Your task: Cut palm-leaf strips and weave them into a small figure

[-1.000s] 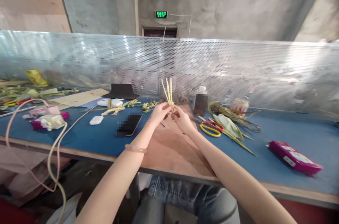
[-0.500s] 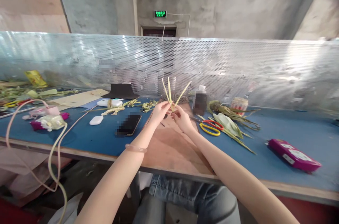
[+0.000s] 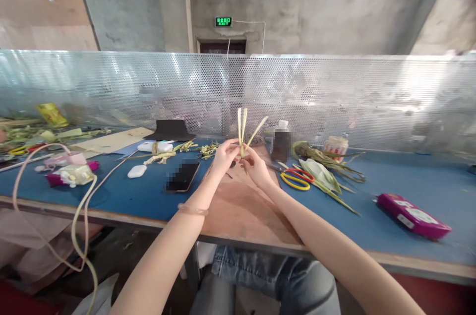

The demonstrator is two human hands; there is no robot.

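Pale yellow strips [image 3: 243, 129], three of them, stand up at frame centre, pinched at their base by both hands above the brown board [image 3: 241, 206]. Left hand [image 3: 225, 156] grips the base w/ thumb and fingers; right hand [image 3: 255, 166] pinches just beside it, fingertips nearly touching. Two strips upright and close, one splays right.

Risk, as I judge it: strips look thin and stiff, so a hard bend could crack one, and a loose pinch lets the bundle fan apart.

Counts: one pair of scissors [image 3: 295, 178] right of hands, one phone [image 3: 182, 176] left, one bottle [image 3: 281, 141] behind, one purple pack [image 3: 412, 216] far right, one bracelet [image 3: 191, 209] on left wrist.
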